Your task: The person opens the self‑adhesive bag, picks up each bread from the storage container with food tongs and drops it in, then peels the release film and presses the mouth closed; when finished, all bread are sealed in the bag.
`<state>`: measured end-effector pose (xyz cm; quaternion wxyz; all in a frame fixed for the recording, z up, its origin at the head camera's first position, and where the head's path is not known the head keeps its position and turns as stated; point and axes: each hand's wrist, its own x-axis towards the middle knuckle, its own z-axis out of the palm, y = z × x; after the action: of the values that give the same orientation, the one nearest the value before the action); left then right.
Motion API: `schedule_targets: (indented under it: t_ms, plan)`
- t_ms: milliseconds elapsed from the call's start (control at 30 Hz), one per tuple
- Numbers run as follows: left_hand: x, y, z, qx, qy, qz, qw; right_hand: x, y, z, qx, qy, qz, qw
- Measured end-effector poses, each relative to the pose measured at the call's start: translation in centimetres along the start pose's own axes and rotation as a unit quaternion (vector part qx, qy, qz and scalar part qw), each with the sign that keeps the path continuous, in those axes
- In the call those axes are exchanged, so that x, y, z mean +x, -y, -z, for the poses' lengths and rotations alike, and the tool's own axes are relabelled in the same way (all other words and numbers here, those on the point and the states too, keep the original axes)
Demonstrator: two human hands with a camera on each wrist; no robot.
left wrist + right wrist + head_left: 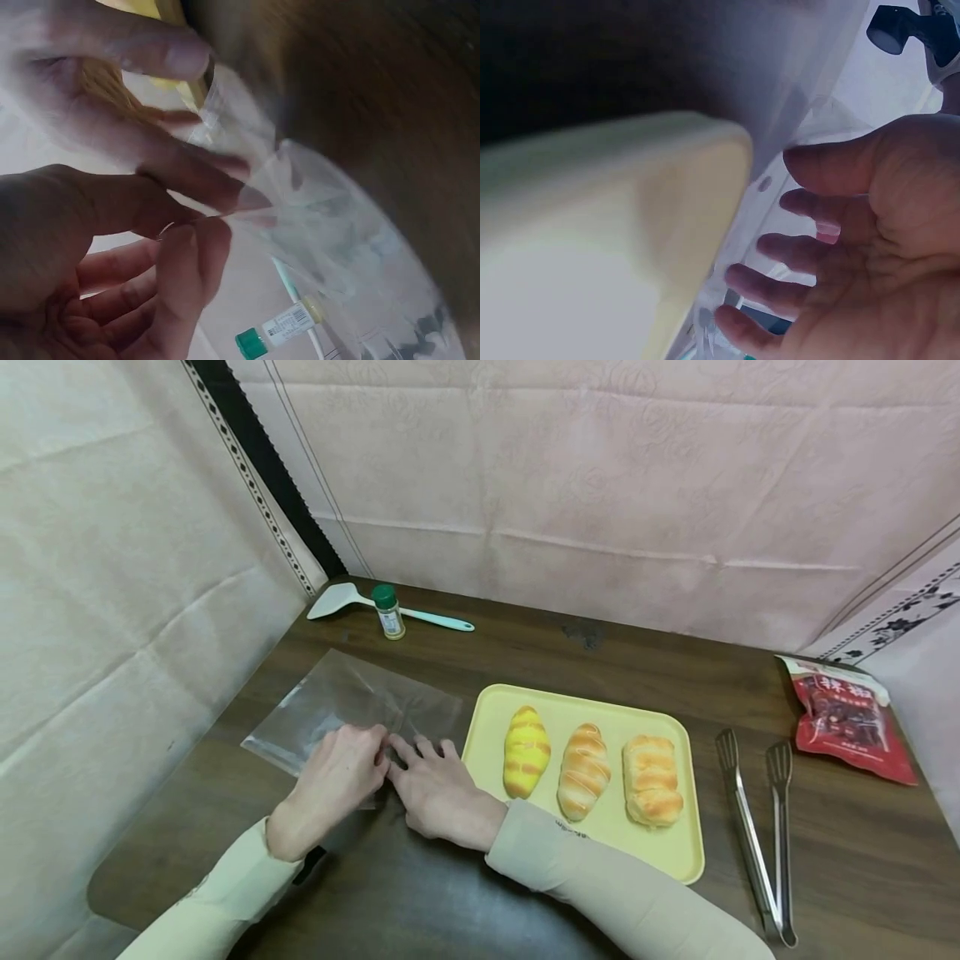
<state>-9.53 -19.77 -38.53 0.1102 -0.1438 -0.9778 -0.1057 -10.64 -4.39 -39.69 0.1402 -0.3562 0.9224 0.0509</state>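
Note:
A clear plastic bag (333,689) lies on the dark wooden table in the head view. My left hand (341,772) pinches the bag's near edge between thumb and forefinger, as the left wrist view shows with the film (322,217) stretching away from the fingertips. Close beside it, my right hand (442,789) has its fingers spread, fingertips by the bag's edge. In the right wrist view that hand (855,247) appears palm-on with its fingers apart. To the right, a yellow tray (693,852) carries a yellow bread roll (527,752), a twisted roll (583,772) and a scored loaf (652,781).
Behind the bag stand a green-capped spice jar (388,612) and a pale spatula (442,621). Metal tongs (780,852) lie right of the tray, with a red snack packet (851,722) farther back. Cloth-covered walls (600,485) border the table at the back and sides.

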Motion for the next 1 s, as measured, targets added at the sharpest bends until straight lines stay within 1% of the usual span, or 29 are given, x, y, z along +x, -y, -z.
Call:
schedule_targets:
  t_ms: [133,233,333,433,600,733,767,900,1000]
  plan:
    - [-0.1,-0.3,0.2,-0.005,-0.023,-0.002,0.9997,0.2,0.2,0.2,0.010,0.015,0.013,1.000]
    - [-0.2,-0.7,0.4,-0.008,-0.031,-0.004,0.9995,0.3,0.3,0.2,0.018,0.026,0.012,0.999]
    - [-0.3,-1.1,0.5,-0.007,-0.044,-0.005,0.9990,0.3,0.3,0.1,0.014,0.028,0.009,0.999]
    - [-0.4,-1.2,0.6,-0.016,-0.054,0.000,0.9984,0.3,0.1,0.1,0.013,0.027,0.017,0.999]
    - [-0.2,-0.9,0.5,-0.036,-0.052,0.015,0.9979,0.4,-0.4,0.0,0.007,0.019,0.050,0.999]
    - [0.0,-0.6,0.2,-0.043,-0.054,0.023,0.9973,0.7,-0.6,-0.1,0.011,0.023,0.064,0.998]
    - [0.1,-0.5,0.2,-0.044,-0.057,0.023,0.9971,0.8,-0.7,-0.3,0.016,0.026,0.065,0.997]
    - [-0.1,-0.5,0.1,-0.050,-0.068,0.019,0.9962,2.2,-1.0,-2.2,0.043,0.025,0.074,0.996]
    - [-0.2,-0.4,0.0,-0.056,-0.066,0.023,0.9960,3.1,-1.1,-3.7,0.056,0.020,0.075,0.995]
